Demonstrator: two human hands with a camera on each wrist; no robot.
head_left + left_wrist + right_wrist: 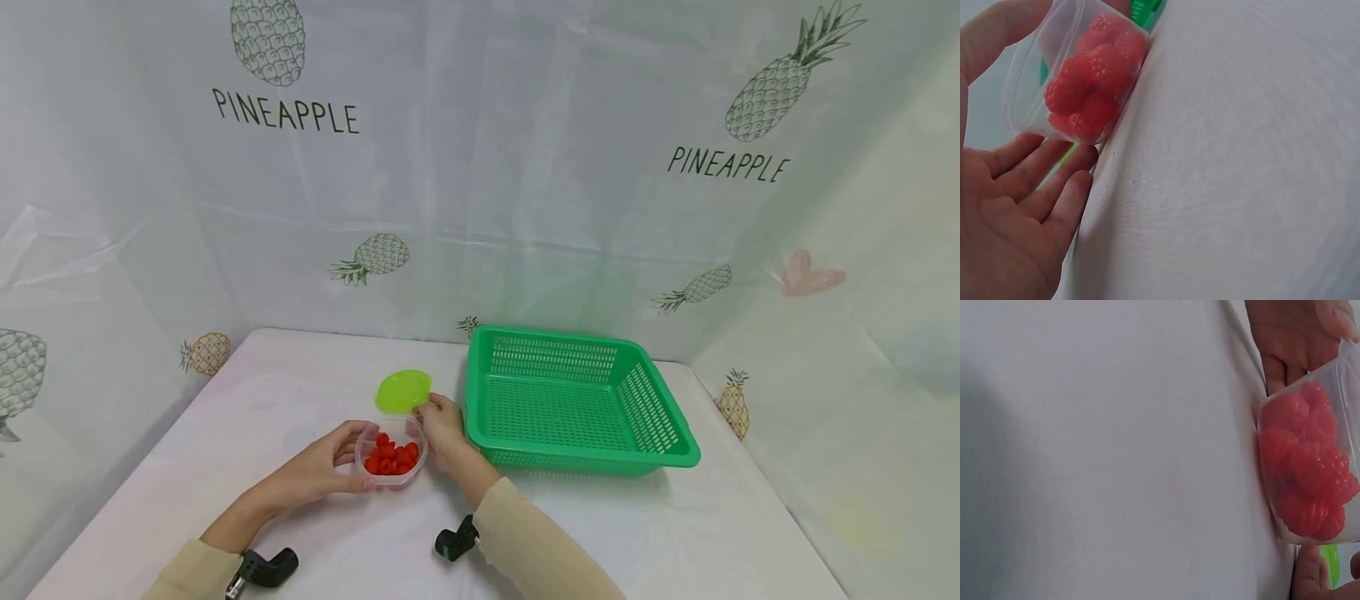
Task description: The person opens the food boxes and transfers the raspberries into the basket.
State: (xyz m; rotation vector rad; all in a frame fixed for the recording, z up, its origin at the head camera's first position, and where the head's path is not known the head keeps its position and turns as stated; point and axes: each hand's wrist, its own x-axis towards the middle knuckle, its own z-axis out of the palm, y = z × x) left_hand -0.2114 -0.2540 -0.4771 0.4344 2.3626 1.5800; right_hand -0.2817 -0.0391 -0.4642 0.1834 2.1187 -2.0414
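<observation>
A clear plastic container (365, 443) holding several raspberries (392, 457) stands on the white-covered table, and my left hand (318, 471) grips its left side. The left wrist view shows the thumb above the rim and the fingers along the far wall of the container (1022, 87). Behind the container is a bright green lid (402, 390). My right hand (447, 432) reaches past the container's right side and pinches the lid's near right edge. In the right wrist view, the container partly hides these fingers (1307, 575), with a strip of lid (1331, 562) beside them.
A green perforated basket (558, 454) stands right of my right hand, close to it. Hanging sheeting (480, 192) printed with pineapples runs along the back and both sides of the table (300, 375). Black wrist devices sit by both sleeves.
</observation>
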